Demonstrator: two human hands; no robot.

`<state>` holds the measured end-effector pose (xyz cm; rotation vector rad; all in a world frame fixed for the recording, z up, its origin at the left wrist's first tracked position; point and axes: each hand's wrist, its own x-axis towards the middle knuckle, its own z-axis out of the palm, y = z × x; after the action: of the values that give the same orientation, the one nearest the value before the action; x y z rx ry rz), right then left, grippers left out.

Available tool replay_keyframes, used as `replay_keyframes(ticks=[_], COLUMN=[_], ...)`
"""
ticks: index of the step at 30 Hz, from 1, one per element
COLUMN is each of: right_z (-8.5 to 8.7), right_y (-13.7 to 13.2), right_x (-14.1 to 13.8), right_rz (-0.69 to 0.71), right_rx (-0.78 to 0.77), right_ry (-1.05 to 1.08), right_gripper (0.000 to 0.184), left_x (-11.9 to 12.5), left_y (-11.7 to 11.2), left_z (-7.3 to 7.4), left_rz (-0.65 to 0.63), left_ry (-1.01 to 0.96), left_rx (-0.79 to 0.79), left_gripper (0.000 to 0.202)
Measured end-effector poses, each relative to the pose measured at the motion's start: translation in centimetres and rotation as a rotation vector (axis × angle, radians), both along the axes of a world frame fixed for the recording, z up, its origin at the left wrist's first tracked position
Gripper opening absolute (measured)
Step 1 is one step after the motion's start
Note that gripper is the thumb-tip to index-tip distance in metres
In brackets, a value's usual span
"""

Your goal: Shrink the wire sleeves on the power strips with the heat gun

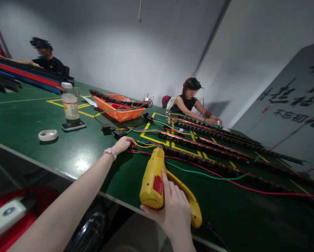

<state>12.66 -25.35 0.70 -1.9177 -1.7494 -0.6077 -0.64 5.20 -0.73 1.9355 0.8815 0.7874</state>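
My right hand [174, 204] is wrapped around a yellow heat gun [151, 180] with a red label on its side. The gun's nozzle points away from me, at a bundle of thin coloured wires [146, 144] that comes off a long dark strip [199, 160]. My left hand [122, 145], with a band on its wrist, is closed at the left end of those wires, its fingertips partly hidden. Just below it lies the end of a red wire [157, 154] beside a green wire [206, 175]. Black connectors [119, 133] rest beyond the left hand.
An orange basket [120, 113] holds dark parts. A bottle [70, 105], a phone [73, 125] and a white oval case [48, 135] stand at left. More long strips [220, 150] cover the right of the green table [93, 154]. Two people [189, 101] sit across it.
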Motion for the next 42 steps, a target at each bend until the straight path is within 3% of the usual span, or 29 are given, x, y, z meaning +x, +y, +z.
replay_keyframes(ticks=[13, 20, 26, 33, 37, 42], right_z=[0.2, 0.7, 0.6, 1.0, 1.9, 2.1], right_y=[-0.2, 1.0, 2.8, 2.5, 2.0, 1.6], right_x=[-2.9, -5.7, -7.6, -7.4, -7.0, -6.5], right_rz=[0.068, 0.143, 0.187, 0.222, 0.271, 0.280], right_rx=[-0.008, -0.073, -0.103, -0.178, -0.273, -0.306], right_ry=[0.085, 0.112, 0.155, 0.207, 0.307, 0.344], right_gripper=[0.117, 0.128, 0.131, 0.126, 0.112, 0.112], left_x=[0.2, 0.1, -0.2, -0.4, -0.5, -0.5], left_y=[0.1, 0.4, -0.4, -1.0, -0.8, -0.2], left_z=[-0.1, -0.7, 0.5, 1.1, 0.8, 0.2], left_rz=[-0.035, 0.077, 0.114, 0.132, 0.133, 0.110], left_ry=[-0.051, 0.039, 0.103, 0.112, 0.118, 0.133], left_rx=[-0.164, 0.013, 0.124, 0.123, 0.125, 0.145], left_gripper=[0.023, 0.033, 0.034, 0.034, 0.036, 0.040])
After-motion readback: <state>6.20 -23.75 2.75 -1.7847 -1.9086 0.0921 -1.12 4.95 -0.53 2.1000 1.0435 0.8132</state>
